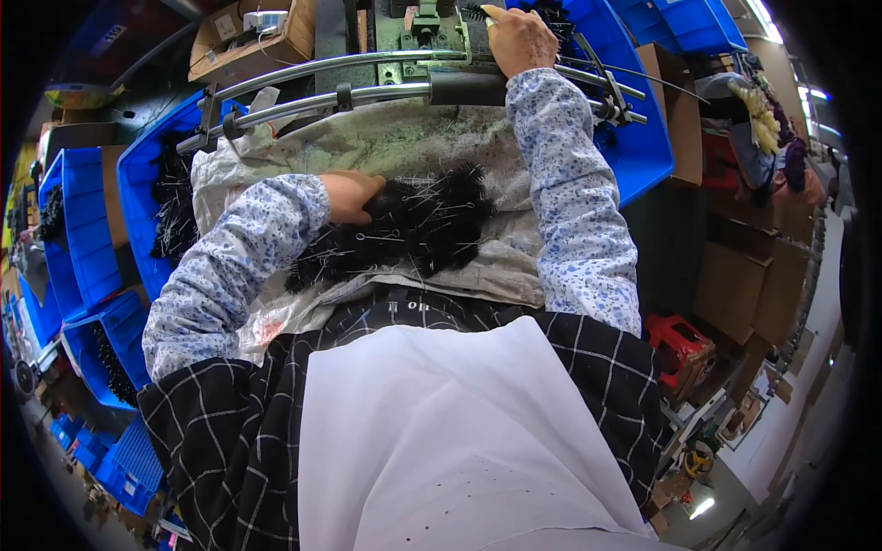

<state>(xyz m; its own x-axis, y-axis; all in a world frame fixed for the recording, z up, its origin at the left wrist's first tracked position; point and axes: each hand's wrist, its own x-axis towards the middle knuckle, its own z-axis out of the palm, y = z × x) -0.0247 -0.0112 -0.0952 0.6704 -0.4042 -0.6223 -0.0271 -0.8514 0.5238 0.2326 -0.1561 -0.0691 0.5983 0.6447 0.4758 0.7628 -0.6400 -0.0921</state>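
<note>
My left hand [354, 195] rests on a heap of black bristly brushes with thin wire stems [413, 225], fingers dug into the pile, which lies on a dirty white sack [386, 138] across my lap. My right hand [519, 39] reaches far forward to a grey-green machine [423, 28] and pinches one black brush [478, 13] by its wire end at the machine. Both arms wear blue-flowered white sleeves. Two curved metal rails [367, 78] cross in front of me between the sack and the machine.
Blue plastic bins stand around: one at left with more black brushes [161, 197], one at upper right [634, 138], smaller ones at far left [78, 230]. Cardboard boxes sit at top left [248, 37] and right [735, 285]. A red stool [680, 344] is at right.
</note>
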